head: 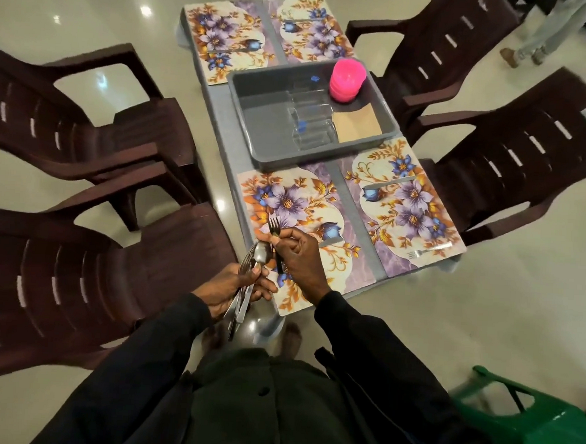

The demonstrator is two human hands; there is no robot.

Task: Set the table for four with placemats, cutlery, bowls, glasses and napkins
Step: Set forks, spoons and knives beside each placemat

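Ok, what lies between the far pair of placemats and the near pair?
In the head view, a grey tub sits there, holding stacked pink bowls, clear glasses lying on their sides and brown napkins.

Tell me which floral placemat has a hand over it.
The near-left floral placemat: the right hand, pinching a metal fork, is over it. No hand covers the other three placemats.

Dim, warm indoor light; ceiling lamps glare as white spots on the glossy floor (92, 10). Wide-angle bending warps the edges; everything looks slightly soft.
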